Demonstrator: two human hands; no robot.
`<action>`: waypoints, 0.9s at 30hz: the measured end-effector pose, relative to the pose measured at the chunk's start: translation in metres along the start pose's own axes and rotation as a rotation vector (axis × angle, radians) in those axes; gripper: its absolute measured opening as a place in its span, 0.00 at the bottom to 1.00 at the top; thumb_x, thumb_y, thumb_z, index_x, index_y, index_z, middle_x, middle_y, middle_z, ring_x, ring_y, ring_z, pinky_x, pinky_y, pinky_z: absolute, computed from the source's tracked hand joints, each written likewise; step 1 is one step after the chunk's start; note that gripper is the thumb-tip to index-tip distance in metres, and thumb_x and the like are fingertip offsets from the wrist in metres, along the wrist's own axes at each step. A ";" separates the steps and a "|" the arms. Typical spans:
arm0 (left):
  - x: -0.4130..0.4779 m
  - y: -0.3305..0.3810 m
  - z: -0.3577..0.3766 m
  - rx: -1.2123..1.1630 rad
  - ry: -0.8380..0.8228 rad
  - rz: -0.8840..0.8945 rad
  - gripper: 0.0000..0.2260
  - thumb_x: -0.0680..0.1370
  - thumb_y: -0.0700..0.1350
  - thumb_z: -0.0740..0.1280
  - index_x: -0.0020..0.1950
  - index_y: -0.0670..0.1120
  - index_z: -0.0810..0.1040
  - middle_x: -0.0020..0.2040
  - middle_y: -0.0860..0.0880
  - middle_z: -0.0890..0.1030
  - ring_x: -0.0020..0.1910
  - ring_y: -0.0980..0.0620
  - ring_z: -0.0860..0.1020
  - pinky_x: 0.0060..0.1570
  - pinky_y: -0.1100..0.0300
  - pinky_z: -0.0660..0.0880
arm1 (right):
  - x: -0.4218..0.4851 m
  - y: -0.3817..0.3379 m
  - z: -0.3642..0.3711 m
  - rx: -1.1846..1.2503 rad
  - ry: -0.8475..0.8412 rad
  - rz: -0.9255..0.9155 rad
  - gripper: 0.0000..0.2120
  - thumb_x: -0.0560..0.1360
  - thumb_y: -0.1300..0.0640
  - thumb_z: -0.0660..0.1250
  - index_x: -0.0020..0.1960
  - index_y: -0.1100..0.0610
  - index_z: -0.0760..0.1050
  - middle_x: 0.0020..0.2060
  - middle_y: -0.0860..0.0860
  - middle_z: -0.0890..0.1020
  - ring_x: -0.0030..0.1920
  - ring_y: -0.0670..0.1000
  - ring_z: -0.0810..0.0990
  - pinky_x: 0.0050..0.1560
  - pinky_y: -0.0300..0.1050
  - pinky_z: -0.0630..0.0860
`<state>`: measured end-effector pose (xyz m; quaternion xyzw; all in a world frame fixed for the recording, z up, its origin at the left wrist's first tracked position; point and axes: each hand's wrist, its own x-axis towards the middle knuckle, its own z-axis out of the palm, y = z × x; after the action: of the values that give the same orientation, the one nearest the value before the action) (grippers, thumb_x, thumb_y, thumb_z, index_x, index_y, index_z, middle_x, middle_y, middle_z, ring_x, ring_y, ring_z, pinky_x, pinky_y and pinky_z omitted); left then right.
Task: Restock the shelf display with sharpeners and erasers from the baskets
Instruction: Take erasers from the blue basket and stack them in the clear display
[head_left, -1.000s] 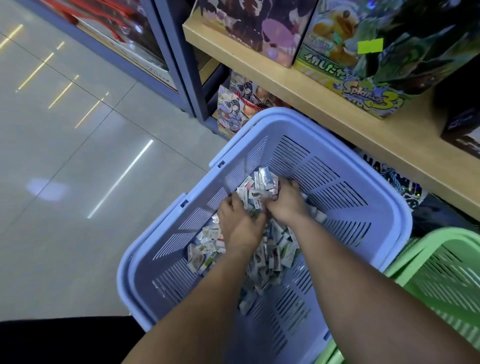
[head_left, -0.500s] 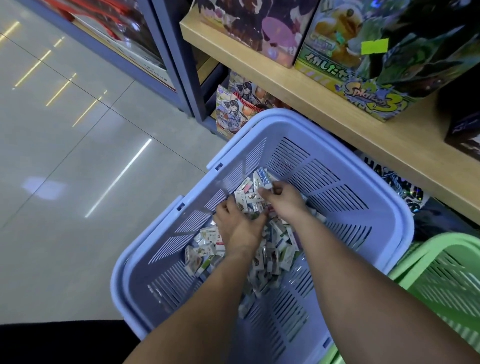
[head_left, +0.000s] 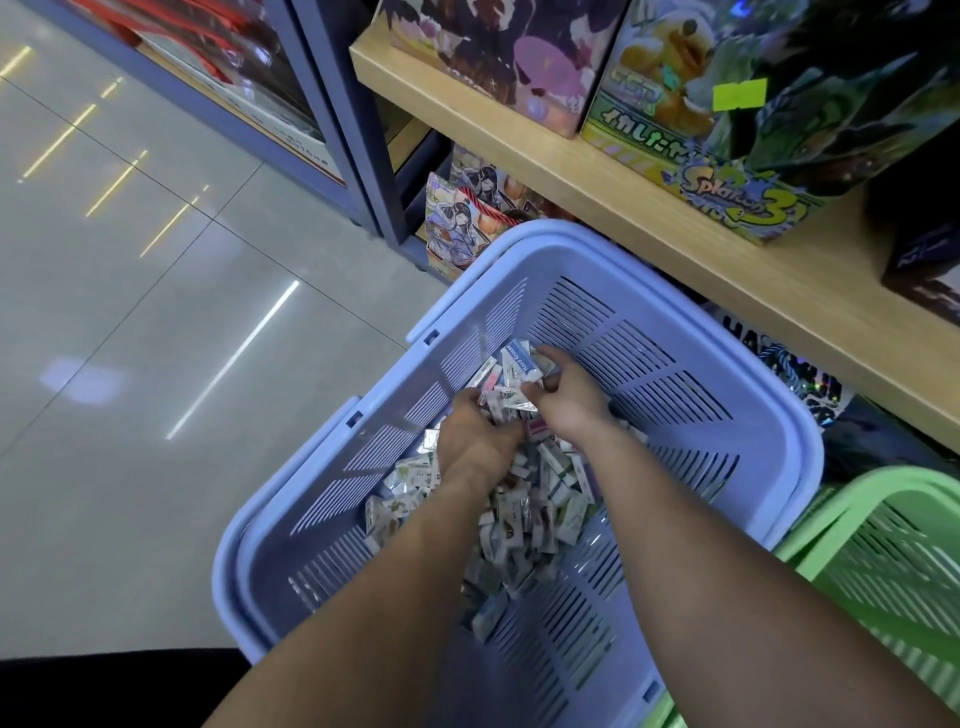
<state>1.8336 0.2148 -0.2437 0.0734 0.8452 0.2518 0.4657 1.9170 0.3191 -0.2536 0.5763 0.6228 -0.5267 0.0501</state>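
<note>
Head view, single frame.

The blue basket (head_left: 524, 244) stands on the tiled floor (head_left: 130, 364). Its far right corner sits below the front edge of the wooden shelf (head_left: 675, 249).

The wrapped erasers (head_left: 535, 499) lie in a loose heap on the basket bottom, running from the far left wall down toward the near end (small packets, mostly white and green, print too fine to read).

Both forearms reach into the basket from the near side.

The left hand (head_left: 478, 441) is palm down on the heap, its fingers curled into the packets and closed round a few of them.

The right hand (head_left: 571, 395) is just beyond it, thumb and fingers gathered round a bunch lifted off the heap. The two hands meet at this bunch.

A blue-sleeved eraser (head_left: 522, 361) stands at the top of the bunch, tilted, against the right fingertips (head_left: 543, 354). Its label reads "Hard Eraser".

The green basket (head_left: 883, 519) is just beside the blue one on the right. I cannot tell whether the rims touch.

A Splatoon box (head_left: 727, 171) stands on the shelf with a green sticker on its face, and other illustrated boxes stand to its left.
</note>
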 end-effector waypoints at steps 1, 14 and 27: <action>-0.001 0.002 -0.002 0.007 -0.024 -0.003 0.29 0.75 0.45 0.75 0.73 0.50 0.66 0.44 0.54 0.79 0.37 0.54 0.81 0.35 0.58 0.78 | 0.000 0.000 0.000 -0.010 -0.014 -0.018 0.23 0.79 0.56 0.70 0.71 0.43 0.70 0.51 0.47 0.82 0.55 0.55 0.81 0.61 0.54 0.77; 0.004 -0.011 -0.003 -0.076 -0.068 0.073 0.25 0.72 0.51 0.77 0.63 0.55 0.68 0.44 0.53 0.84 0.37 0.51 0.85 0.44 0.47 0.83 | 0.000 -0.001 -0.010 0.003 -0.111 0.056 0.19 0.78 0.54 0.72 0.65 0.49 0.68 0.52 0.46 0.79 0.47 0.50 0.81 0.37 0.44 0.78; 0.001 -0.017 -0.012 -0.381 -0.168 -0.015 0.23 0.73 0.39 0.76 0.64 0.49 0.72 0.49 0.46 0.86 0.44 0.46 0.86 0.46 0.52 0.83 | -0.010 0.000 -0.007 0.220 -0.008 0.107 0.17 0.81 0.59 0.65 0.68 0.50 0.67 0.56 0.50 0.77 0.46 0.46 0.76 0.38 0.41 0.71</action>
<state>1.8247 0.1966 -0.2475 -0.0015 0.7408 0.3967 0.5421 1.9243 0.3173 -0.2433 0.6086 0.5293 -0.5908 0.0169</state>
